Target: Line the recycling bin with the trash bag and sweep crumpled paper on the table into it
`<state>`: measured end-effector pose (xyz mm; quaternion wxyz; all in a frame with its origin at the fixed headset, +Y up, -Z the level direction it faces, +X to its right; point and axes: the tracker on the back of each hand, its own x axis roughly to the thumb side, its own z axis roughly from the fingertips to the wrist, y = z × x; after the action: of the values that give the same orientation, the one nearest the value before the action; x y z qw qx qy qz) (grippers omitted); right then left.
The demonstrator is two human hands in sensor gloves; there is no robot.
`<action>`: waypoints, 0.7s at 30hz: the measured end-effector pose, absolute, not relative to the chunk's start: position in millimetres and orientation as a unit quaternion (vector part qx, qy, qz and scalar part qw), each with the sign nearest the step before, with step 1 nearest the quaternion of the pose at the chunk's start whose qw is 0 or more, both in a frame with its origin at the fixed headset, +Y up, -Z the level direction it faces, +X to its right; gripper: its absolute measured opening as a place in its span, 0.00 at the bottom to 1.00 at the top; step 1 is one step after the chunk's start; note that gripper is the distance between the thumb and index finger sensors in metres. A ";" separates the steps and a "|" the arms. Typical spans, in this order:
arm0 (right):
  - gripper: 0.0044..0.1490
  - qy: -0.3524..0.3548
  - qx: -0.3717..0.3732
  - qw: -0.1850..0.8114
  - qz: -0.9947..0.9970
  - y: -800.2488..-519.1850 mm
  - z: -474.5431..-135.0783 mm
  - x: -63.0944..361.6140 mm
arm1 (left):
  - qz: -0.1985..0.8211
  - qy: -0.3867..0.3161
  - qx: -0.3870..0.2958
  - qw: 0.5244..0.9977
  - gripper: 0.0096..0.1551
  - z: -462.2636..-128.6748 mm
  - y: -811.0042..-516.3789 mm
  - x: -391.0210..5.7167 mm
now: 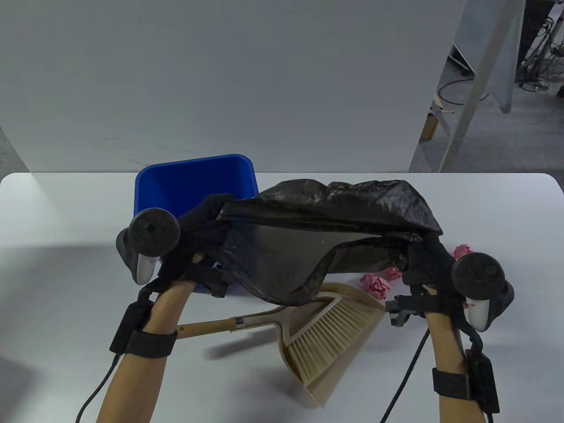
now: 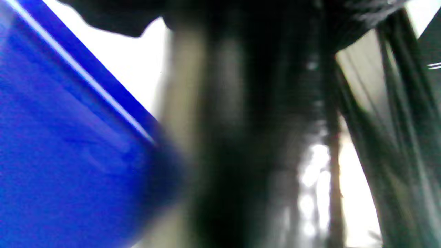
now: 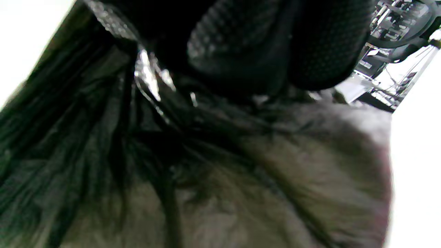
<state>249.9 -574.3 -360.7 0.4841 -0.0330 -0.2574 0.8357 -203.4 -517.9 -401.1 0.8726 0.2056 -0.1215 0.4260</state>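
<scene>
A black trash bag (image 1: 321,229) is stretched in the air between my two hands, its mouth pulled wide toward me. My left hand (image 1: 198,246) grips its left edge just in front of the blue recycling bin (image 1: 194,185), which stands at the back left of the table. My right hand (image 1: 423,260) grips the bag's right edge. The bag hangs beside the bin, partly over its right rim. Pink crumpled paper balls (image 1: 376,284) lie under the bag's right end. In the left wrist view the bin wall (image 2: 69,155) fills the left. The bag film (image 3: 172,165) fills the right wrist view.
A beige hand broom (image 1: 326,326) lies in its dustpan (image 1: 317,387) on the white table (image 1: 66,273) in front of the bag, handle pointing left. A white wall panel rises behind the table. Another pink paper ball (image 1: 461,251) lies near my right hand.
</scene>
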 end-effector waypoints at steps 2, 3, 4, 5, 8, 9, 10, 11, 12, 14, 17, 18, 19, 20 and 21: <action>0.27 -0.262 -0.027 0.525 0.810 -569.7 -361.5 245.8 | 0.442 -0.127 0.193 0.867 0.24 -401.2 -517.2 -199.4; 0.27 -0.251 -0.012 0.552 0.795 -568.3 -362.7 242.5 | 0.458 -0.139 0.176 0.860 0.24 -402.2 -518.5 -197.6; 0.27 -0.228 0.016 0.581 0.781 -567.6 -364.3 237.6 | 0.490 -0.161 0.146 0.844 0.25 -404.2 -521.6 -195.6; 0.27 -0.209 0.038 0.598 0.773 -567.6 -365.2 233.8 | 0.513 -0.180 0.122 0.830 0.25 -405.9 -524.3 -193.8; 0.27 -0.116 0.115 0.650 0.742 -569.7 -366.9 213.2 | 0.634 -0.264 -0.017 0.727 0.26 -412.5 -540.2 -181.7; 0.27 -0.093 0.131 0.658 0.736 -570.7 -366.3 204.9 | 0.664 -0.275 -0.055 0.693 0.27 -413.7 -545.8 -176.4; 0.28 -0.080 0.144 0.663 0.730 -571.4 -365.5 196.9 | 0.688 -0.280 -0.085 0.664 0.27 -414.2 -551.4 -170.6; 0.28 -0.070 0.154 0.667 0.726 -571.7 -364.5 189.0 | 0.700 -0.282 -0.105 0.648 0.28 -413.8 -555.7 -164.8; 0.28 -0.055 0.168 0.671 0.720 -571.6 -363.0 178.6 | 0.706 -0.286 -0.125 0.636 0.29 -412.9 -560.2 -157.1; 0.29 -0.029 0.194 0.678 0.709 -569.8 -359.6 161.4 | 0.697 -0.302 -0.152 0.632 0.30 -410.5 -565.4 -144.0; 0.30 -0.011 0.224 0.684 0.694 -560.4 -351.7 139.2 | 0.693 -0.332 -0.197 0.609 0.33 -404.4 -567.3 -123.2; 0.30 -0.015 0.231 0.683 0.693 -554.3 -347.6 133.5 | 0.696 -0.343 -0.214 0.594 0.33 -401.2 -565.5 -116.2; 0.30 -0.023 0.232 0.681 0.694 -549.9 -344.9 130.6 | 0.696 -0.350 -0.222 0.587 0.34 -399.3 -563.9 -112.4; 0.30 -0.039 0.241 0.677 0.695 -542.6 -341.5 126.6 | 0.694 -0.357 -0.229 0.582 0.34 -396.6 -561.4 -107.4; 0.30 -0.052 0.248 0.671 0.697 -536.4 -338.7 124.2 | 0.689 -0.365 -0.231 0.582 0.35 -393.3 -557.9 -102.3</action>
<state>124.2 -536.4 -338.7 0.6708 0.2482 -0.0517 0.6970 -102.3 -557.9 -393.3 0.5818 -0.2307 -0.3653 0.6891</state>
